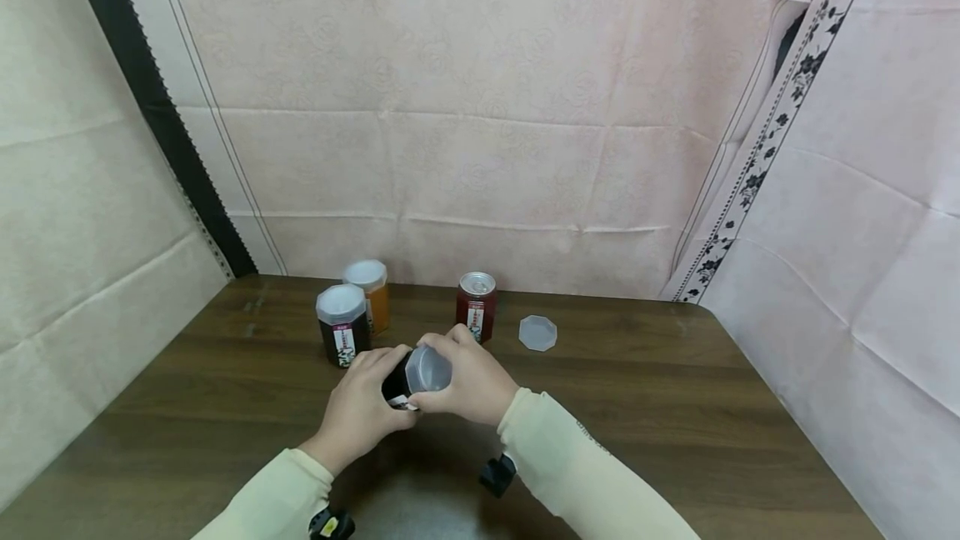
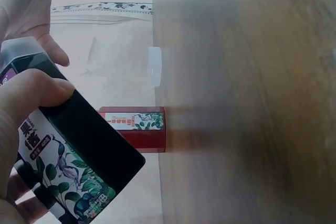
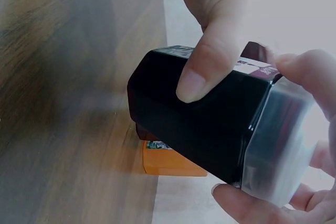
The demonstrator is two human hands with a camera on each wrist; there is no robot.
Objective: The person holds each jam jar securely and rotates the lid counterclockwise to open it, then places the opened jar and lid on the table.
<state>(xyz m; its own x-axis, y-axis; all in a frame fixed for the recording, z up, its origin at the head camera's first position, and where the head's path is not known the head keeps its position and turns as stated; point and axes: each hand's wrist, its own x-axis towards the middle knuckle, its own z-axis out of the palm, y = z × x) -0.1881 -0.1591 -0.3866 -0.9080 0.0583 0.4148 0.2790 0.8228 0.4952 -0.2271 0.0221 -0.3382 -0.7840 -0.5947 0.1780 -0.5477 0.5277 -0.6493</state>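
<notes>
A faceted dark jar [image 2: 100, 135] with a plant-and-bird label is held tilted above the table between both hands. My left hand [image 1: 360, 407] grips its body, the thumb lying across one dark side in the left wrist view. Around the translucent cap [image 1: 429, 370] on the jar's top, my right hand [image 1: 471, 377] curls its thumb and fingers. The cap sits on the jar's end in the right wrist view [image 3: 278, 140]. Just behind the hands stands a dark red can [image 1: 477, 312] with a silver pull-tab top and no plastic cap on it.
Left of the hands, another dark jar [image 1: 345, 342] stands with a translucent cap, and an orange jar [image 1: 379, 307] is behind it. A loose octagonal cap [image 1: 537, 333] lies right of the red can. Cloth walls [image 1: 480, 148] border the wooden table [image 1: 675, 423].
</notes>
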